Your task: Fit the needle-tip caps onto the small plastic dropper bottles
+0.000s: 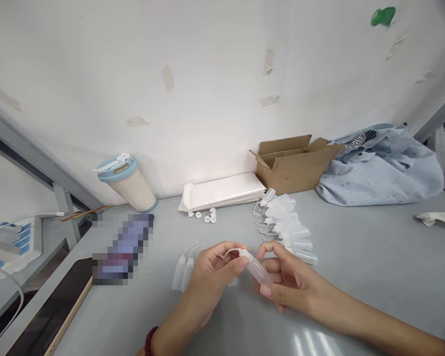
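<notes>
Clear plastic, a small squeeze bottle [257,269] sits just above the grey table [356,247], its body pinched in the right hand [287,282] while the left hand [211,277] grips its capped tip. Two like bottles [183,272] lie beside the left hand, a row of bottles [289,227] behind the right.

Small assembly or packing workshop, not home kitchen. Plain grey table [356,257] against bare white wall with tape scraps. Row of identical small squeeze bottles [289,227] laid out in batch, loose caps [207,216] nearby. Stack of white bags [224,193], open cardboard box [291,163] at back. Metal frame struts at sides. Lidded cup [128,182], bundled cloth [383,168] as personal items.
</notes>
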